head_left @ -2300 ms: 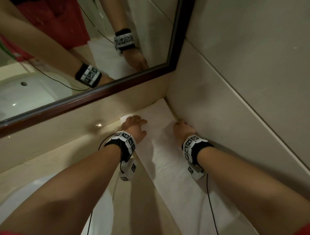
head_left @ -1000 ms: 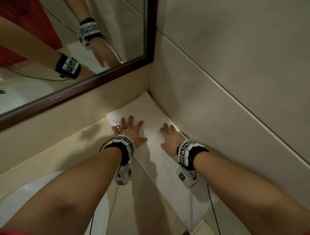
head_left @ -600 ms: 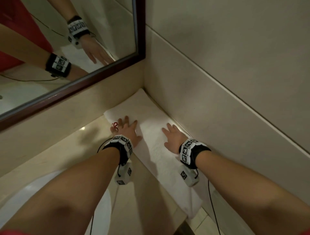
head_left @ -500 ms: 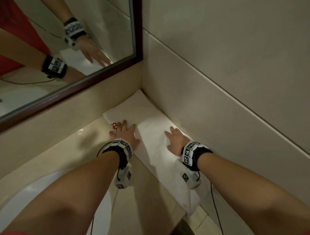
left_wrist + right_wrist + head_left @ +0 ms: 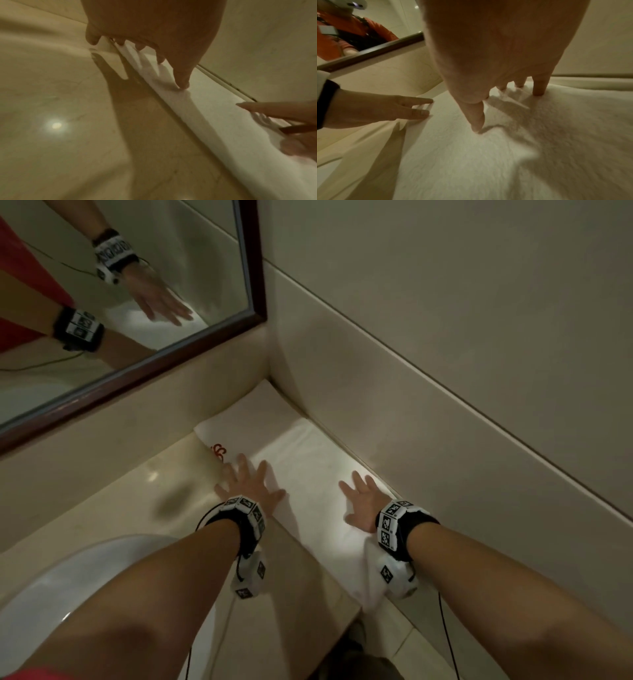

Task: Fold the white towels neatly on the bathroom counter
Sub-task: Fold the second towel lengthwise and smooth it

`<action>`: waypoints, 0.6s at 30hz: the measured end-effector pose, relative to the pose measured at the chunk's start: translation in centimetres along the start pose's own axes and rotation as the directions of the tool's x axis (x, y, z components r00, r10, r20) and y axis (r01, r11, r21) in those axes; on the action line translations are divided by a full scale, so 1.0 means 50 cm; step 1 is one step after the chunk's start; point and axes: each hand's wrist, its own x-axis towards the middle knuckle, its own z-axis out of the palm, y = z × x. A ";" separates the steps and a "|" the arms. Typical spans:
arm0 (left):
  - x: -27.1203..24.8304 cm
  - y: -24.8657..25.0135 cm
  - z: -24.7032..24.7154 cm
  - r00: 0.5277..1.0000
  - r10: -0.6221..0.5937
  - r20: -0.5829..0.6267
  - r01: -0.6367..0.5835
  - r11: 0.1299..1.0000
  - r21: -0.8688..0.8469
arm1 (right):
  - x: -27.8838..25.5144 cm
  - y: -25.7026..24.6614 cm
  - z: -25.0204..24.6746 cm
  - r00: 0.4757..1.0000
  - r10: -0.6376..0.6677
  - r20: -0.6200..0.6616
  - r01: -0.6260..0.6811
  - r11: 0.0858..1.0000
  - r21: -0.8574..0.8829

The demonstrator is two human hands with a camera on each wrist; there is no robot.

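A long white towel (image 5: 308,463) with a red mark at its far left corner lies flat on the beige counter (image 5: 144,487), running along the right wall into the corner. My left hand (image 5: 248,482) presses flat on the towel's left edge, fingers spread. My right hand (image 5: 361,501) lies flat on the towel's right side near the wall. In the left wrist view the left fingertips (image 5: 182,84) touch the towel (image 5: 214,121). Seen from the right wrist, my right fingers (image 5: 477,125) press into the terry towel (image 5: 471,162), with the left hand (image 5: 385,108) beside them.
A dark-framed mirror (image 5: 137,364) hangs above the counter's back wall and reflects both arms. A white basin (image 5: 61,594) sits at the near left. The tiled wall (image 5: 445,405) closes the right side. The towel's near end hangs over the counter's front edge (image 5: 356,607).
Both flat hands have slid along the towel toward me, away from the corner. More of the towel's far end with the red mark now shows beyond the fingers.
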 end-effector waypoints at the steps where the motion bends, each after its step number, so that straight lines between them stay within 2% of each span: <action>1: -0.004 0.004 0.006 1.000 0.012 0.016 -0.012 1.000 0.027 | 0.000 0.003 0.001 1.000 -0.008 0.004 0.008 1.000 -0.010; 6: -0.005 0.002 0.016 0.996 -0.011 0.088 0.010 1.000 0.015 | 0.004 0.007 0.017 1.000 -0.017 0.004 0.017 0.995 -0.095; 13: -0.017 -0.011 0.017 0.993 -0.029 0.113 0.022 0.998 0.063 | -0.015 -0.008 0.033 0.998 -0.022 0.052 0.029 0.991 -0.134; 18: -0.045 -0.040 0.018 0.995 -0.018 0.095 0.010 0.996 0.090 | -0.045 -0.031 0.061 0.995 -0.078 0.061 0.089 0.977 -0.193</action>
